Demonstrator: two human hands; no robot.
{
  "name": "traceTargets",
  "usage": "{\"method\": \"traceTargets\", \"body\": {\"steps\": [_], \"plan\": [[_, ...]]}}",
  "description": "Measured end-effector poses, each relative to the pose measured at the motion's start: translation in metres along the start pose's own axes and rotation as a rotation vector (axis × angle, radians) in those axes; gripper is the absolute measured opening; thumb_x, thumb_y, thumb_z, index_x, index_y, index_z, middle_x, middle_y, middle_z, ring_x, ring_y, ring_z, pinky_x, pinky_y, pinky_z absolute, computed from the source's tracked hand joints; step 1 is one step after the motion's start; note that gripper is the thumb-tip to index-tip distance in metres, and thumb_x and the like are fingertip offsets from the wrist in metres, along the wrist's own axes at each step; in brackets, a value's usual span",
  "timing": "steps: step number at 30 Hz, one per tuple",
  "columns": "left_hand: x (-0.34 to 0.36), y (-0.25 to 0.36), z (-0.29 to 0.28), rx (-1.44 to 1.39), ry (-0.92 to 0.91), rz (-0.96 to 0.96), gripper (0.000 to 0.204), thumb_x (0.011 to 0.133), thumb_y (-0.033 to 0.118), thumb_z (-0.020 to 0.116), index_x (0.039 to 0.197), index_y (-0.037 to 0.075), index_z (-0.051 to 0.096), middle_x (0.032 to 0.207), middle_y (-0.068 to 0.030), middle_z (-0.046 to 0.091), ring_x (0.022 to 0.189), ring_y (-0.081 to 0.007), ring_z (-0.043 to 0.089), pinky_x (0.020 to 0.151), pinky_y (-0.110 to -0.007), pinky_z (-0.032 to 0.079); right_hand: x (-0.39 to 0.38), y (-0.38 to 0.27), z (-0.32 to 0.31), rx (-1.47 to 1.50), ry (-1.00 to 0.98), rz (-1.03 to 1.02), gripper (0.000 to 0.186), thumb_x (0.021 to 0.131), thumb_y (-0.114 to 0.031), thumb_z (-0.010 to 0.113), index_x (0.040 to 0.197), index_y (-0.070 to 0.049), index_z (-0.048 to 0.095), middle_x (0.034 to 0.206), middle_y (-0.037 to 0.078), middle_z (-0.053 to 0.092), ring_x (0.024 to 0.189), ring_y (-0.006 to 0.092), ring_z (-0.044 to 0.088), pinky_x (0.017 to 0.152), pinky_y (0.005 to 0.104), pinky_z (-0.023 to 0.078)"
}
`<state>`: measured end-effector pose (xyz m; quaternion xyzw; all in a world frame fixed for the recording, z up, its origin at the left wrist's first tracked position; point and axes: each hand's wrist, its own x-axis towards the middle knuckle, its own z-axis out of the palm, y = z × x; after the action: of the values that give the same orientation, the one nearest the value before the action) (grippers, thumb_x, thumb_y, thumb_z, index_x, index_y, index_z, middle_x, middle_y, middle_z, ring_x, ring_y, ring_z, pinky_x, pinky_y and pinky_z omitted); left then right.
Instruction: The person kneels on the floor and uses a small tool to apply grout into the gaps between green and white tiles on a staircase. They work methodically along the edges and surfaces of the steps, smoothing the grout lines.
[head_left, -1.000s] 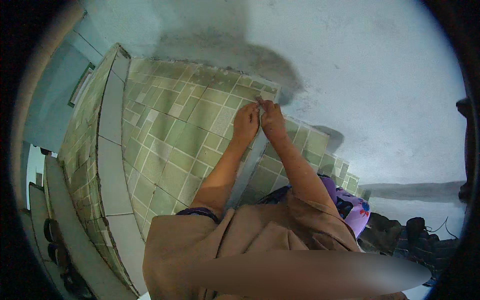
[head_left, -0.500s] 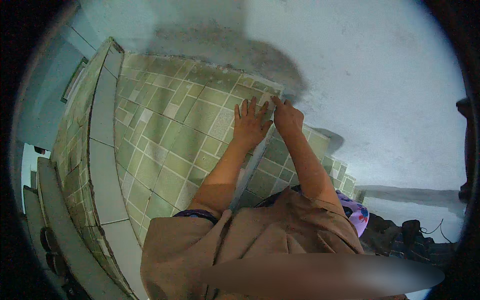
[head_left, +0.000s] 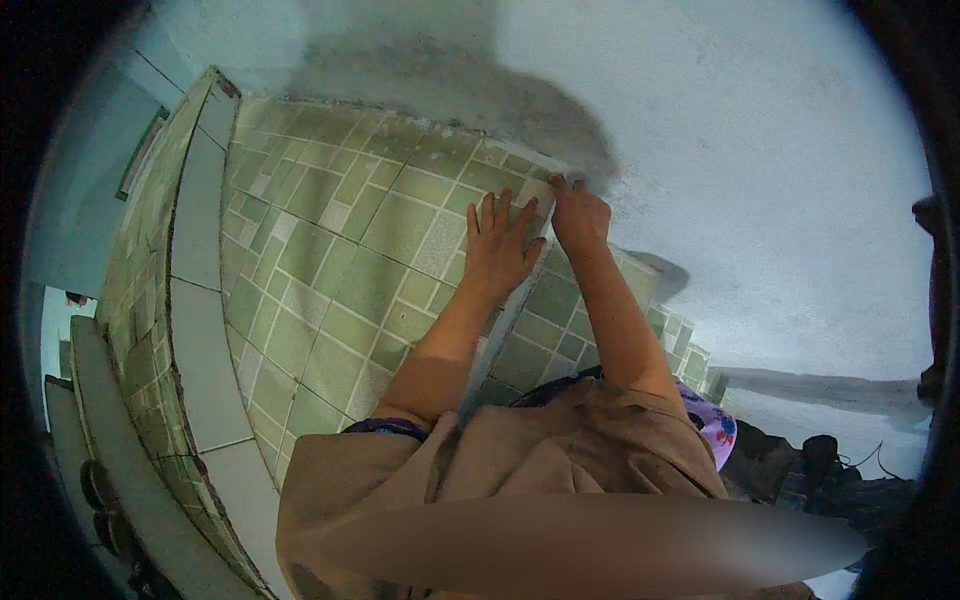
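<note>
Wall surface: lower part clad in green patterned tiles point(head_left: 330, 270) with pale grout lines, bare grey-white plaster point(head_left: 740, 170) above and to the right, a darker damp-looking patch along the tile line. A plain pale tile band point(head_left: 200, 300) runs at left. The topmost right tile point(head_left: 535, 195) sits at the far edge of the tiled area, against the plaster. Left hand point(head_left: 497, 250) lies flat, fingers spread, pressing the tile face. Right hand point(head_left: 578, 212) is loosely curled, fingertips on the tile's upper right corner.

Right hand point(head_left: 578, 215) fingertips hidden over tile point(head_left: 535, 195) top edge, lower frame blurred, dark clutter point(head_left: 820, 470) indistinct
</note>
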<state>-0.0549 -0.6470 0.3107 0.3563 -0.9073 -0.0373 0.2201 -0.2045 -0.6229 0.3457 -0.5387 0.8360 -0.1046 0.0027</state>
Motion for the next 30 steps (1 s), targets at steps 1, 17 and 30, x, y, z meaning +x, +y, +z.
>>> {"method": "traceTargets", "body": {"steps": [1, 17, 30], "plan": [[0.0007, -0.0003, 0.0002, 0.005, -0.004, -0.004, 0.061, 0.086, 0.04, 0.058, 0.141, 0.018, 0.044, 0.146, -0.0225, 0.034, 0.134, -0.0434, 0.029, 0.11, -0.06, 0.017, 0.0014, -0.0001, -0.0011, 0.007, 0.039, -0.019, 0.04, 0.087, -0.009, 0.049, 0.125, -0.018, 0.057, 0.101, 0.016, 0.063, 0.085, 0.0346, 0.068, 0.07, 0.0443, 0.054], [0.0002, 0.0021, -0.0027, 0.025, -0.061, -0.033, 0.06, 0.09, 0.044, 0.053, 0.143, 0.02, 0.039, 0.149, -0.0199, 0.029, 0.136, -0.0427, 0.026, 0.112, -0.059, 0.015, 0.0052, 0.0082, -0.0014, -0.011, 0.016, -0.014, 0.037, 0.085, -0.01, 0.052, 0.119, -0.02, 0.062, 0.097, 0.014, 0.064, 0.079, 0.0331, 0.068, 0.067, 0.0447, 0.054], [0.0012, 0.0029, -0.0044, 0.026, -0.041, -0.025, 0.06, 0.089, 0.043, 0.053, 0.142, 0.019, 0.04, 0.147, -0.0213, 0.032, 0.135, -0.0434, 0.027, 0.111, -0.059, 0.016, 0.0031, 0.0084, 0.0016, -0.003, 0.075, -0.066, 0.029, 0.088, -0.012, 0.05, 0.114, -0.014, 0.062, 0.096, 0.016, 0.065, 0.08, 0.0324, 0.069, 0.063, 0.0434, 0.054]]}}
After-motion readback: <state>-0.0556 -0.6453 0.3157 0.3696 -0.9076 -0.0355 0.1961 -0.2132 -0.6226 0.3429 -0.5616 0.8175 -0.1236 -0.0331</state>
